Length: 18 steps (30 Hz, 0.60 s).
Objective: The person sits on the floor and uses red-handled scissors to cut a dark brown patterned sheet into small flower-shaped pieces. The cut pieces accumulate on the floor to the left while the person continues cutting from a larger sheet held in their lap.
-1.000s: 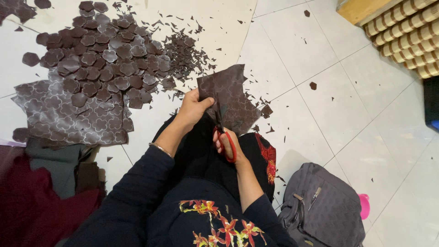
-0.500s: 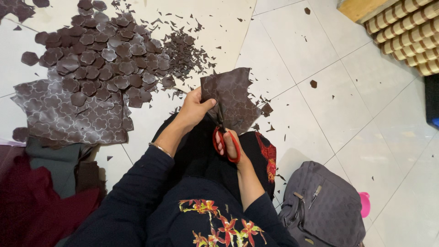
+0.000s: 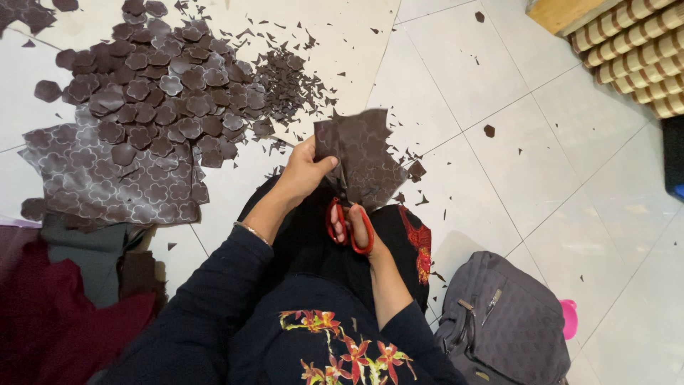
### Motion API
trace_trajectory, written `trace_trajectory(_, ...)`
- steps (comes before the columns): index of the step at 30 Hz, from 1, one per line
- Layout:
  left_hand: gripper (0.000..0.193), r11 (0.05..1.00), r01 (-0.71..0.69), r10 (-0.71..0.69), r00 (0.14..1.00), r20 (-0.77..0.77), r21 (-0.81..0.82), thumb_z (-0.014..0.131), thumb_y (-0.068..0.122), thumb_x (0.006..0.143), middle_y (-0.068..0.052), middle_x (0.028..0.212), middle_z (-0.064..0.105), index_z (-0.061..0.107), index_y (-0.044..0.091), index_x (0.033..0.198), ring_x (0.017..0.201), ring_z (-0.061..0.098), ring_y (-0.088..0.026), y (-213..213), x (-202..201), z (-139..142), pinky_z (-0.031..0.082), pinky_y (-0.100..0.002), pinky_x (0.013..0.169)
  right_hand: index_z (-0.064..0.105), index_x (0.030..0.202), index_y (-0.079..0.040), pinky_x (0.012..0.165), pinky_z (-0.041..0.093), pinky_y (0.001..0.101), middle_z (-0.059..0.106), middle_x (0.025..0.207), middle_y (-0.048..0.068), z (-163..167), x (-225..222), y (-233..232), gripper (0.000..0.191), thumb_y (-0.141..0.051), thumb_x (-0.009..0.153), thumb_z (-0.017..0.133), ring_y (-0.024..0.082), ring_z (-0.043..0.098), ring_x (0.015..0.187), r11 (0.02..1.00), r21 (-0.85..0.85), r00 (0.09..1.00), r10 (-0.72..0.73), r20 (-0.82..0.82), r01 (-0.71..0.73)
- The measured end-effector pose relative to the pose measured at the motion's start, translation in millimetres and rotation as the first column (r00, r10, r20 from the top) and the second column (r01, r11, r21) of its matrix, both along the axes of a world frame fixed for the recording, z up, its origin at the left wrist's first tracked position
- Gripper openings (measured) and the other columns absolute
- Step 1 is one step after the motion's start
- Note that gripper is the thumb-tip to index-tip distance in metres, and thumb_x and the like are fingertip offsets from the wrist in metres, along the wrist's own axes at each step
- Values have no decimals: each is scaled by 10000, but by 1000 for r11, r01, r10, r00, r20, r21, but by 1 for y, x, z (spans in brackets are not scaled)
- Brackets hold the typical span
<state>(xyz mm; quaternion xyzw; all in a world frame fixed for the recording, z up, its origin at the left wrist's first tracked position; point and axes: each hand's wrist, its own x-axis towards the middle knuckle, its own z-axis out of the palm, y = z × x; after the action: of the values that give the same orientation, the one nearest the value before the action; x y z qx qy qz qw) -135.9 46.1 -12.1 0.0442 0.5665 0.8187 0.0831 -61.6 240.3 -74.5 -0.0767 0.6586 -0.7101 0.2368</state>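
Note:
My left hand (image 3: 305,171) grips the left edge of a dark brown patterned fabric piece (image 3: 363,153) held up over my lap. My right hand (image 3: 356,232) is closed in the handles of red-handled scissors (image 3: 348,217), whose blades run up into the lower edge of the fabric. On the floor to the left lies a pile of cut flower-shaped brown pieces (image 3: 153,93) on top of a larger uncut sheet of the same fabric (image 3: 107,189). Small brown scraps (image 3: 288,82) are scattered beside the pile.
A grey backpack (image 3: 499,321) sits on the white tiled floor at my right, with a pink object (image 3: 568,319) behind it. Dark red and grey folded cloths (image 3: 64,299) lie at lower left. A striped mat (image 3: 634,50) and a wooden edge (image 3: 563,14) are at top right.
The fabric piece has turned slightly in my left hand and the scissors have shifted a little along its lower edge. The piles on the floor are unchanged.

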Motion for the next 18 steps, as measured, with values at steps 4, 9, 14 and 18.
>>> trace_trajectory(4, 392, 999, 14, -13, 1000, -17, 46, 609, -91, 892, -20, 1167, 701, 604, 24, 1266, 1054, 651, -86, 5, 4, -4, 513, -262, 950, 573, 911, -64, 514, 399, 231, 516, 671, 2, -2, 2, -1, 781, -828, 932, 409, 103, 490, 544, 995, -93, 999, 22, 23, -20)
trace_trajectory(9, 362, 998, 20, -21, 1000, 21, 53, 609, -84, 911, -28, 1145, 704, 608, 22, 1257, 1029, 655, -106, 7, 5, -3, 533, -280, 920, 563, 889, -72, 485, 399, 230, 519, 655, 5, -3, 1, 0, 776, -830, 923, 405, 103, 489, 519, 998, -70, 1000, -2, 8, 2)
trace_trajectory(14, 369, 999, 29, -31, 998, 52, 27, 617, -80, 902, -24, 1149, 711, 604, 31, 1254, 1038, 668, -106, 6, 5, 0, 540, -276, 925, 559, 863, -78, 470, 412, 230, 528, 634, 9, -2, 2, 1, 775, -837, 912, 411, 101, 497, 499, 997, -82, 999, -4, 41, 8)
trace_trajectory(18, 387, 997, 36, -40, 997, 71, 63, 621, -82, 898, -26, 1145, 707, 600, 37, 1265, 1020, 667, -105, 7, 5, 0, 546, -278, 911, 549, 818, -70, 424, 383, 236, 514, 599, 12, 0, 2, 2, 753, -809, 931, 458, 102, 475, 450, 998, -44, 999, -43, -27, 42)
